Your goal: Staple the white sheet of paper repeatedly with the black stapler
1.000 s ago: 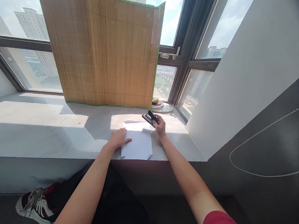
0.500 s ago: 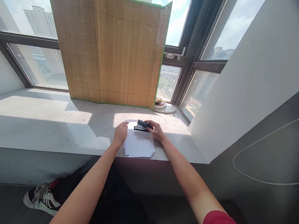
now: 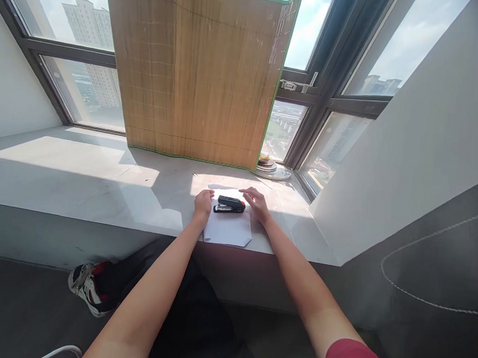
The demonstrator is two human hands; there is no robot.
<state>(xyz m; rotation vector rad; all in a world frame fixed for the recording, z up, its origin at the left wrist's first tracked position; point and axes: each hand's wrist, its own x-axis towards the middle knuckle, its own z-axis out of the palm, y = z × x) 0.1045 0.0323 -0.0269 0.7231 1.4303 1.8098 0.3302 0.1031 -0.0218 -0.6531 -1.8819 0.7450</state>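
A black stapler (image 3: 229, 205) with a red spot near its right end lies on white paper sheets (image 3: 227, 231), stacked on the sill by its front edge. At the left edge of the paper is my left hand (image 3: 203, 203), its fingers closed on that edge. My right hand (image 3: 257, 205) is by the paper's upper right corner, just beyond the stapler's right end. Its fingers are apart and bent forward, and it no longer holds the stapler. Whether its fingertips touch the paper is hard to tell.
A bamboo mat (image 3: 204, 86) with green edging stands against the window behind the paper. Stacked plates (image 3: 272, 170) sit in the window corner. A white wall (image 3: 385, 149) rises at the right, with a hanging beaded cord (image 3: 411, 297) beside it. My shoe (image 3: 85, 288) is below the sill.
My right hand has let go of the stapler, which now rests flat on the paper, and has moved to the paper's upper right. My left hand stays at the left edge. The view has shifted.
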